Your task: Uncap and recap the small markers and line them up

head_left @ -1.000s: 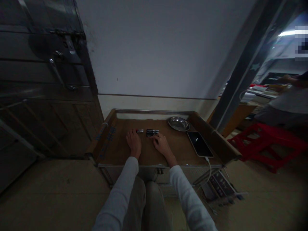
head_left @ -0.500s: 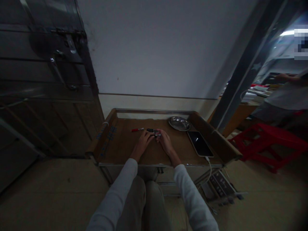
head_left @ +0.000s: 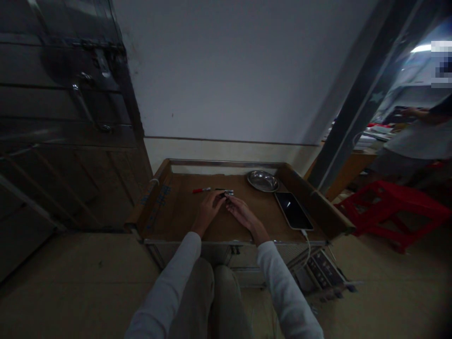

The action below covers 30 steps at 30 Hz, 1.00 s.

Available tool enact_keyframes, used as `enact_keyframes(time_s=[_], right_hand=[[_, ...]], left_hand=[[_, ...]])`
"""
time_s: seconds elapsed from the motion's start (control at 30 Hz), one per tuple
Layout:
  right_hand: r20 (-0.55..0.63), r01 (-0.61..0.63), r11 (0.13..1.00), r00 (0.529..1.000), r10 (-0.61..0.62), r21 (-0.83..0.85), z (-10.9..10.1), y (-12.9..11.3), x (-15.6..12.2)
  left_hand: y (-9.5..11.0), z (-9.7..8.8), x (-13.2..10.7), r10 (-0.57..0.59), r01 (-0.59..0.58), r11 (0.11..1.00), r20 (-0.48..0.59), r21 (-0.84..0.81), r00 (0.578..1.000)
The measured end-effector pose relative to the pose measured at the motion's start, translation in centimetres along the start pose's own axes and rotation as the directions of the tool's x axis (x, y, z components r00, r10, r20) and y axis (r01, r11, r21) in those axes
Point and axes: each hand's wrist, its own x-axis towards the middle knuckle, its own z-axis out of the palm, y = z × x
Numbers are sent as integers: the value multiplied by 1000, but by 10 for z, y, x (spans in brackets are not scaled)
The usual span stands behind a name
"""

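On the brown tabletop [head_left: 180,212], my left hand [head_left: 209,207] and my right hand [head_left: 242,212] meet fingertip to fingertip. Both are closed on a small dark pen [head_left: 222,195], mostly covered by the fingers. Just behind it lies another black pen [head_left: 229,191] with a silvery end, partly hidden by my left fingers. A red marker [head_left: 199,190] with a pale end rests a little to the left of that pen.
A round metal dish [head_left: 263,181] stands at the back right. In front of it lies a phone [head_left: 294,211] with a white charging cable [head_left: 308,245]. Raised wooden sides edge the table. A red stool [head_left: 406,207] and another person [head_left: 420,136] are farther right.
My hands have come closer together, the right fingers moving left to meet the left fingertips. The held pen is now more covered, while the pen behind stays put.
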Motion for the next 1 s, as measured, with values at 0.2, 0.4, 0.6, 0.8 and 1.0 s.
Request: enact_keyframes(time_s=[0.2,0.4,0.6,0.8,1.0], right_hand=[[-84,112,991,989,-118,-71,-3,-1,-1],[-265,331,892,870,-415,-308,-13,2,7],[-215,380,742,795,-567,-552,-14,1,7],[86,392,530,855,-511,-752,-3,4,2],[357,410,34,829,-430,-911,-6,3,-4]], left_hand=[[-6,-7,1,-223,204,973,-227,-105,948],[-17,0,-1,-301,298,942,3,-157,953],[-25,5,-7,-310,316,949,224,12,924],[-34,13,-5,-289,283,957,167,58,943],[-33,13,-4,-271,261,962,167,81,948]])
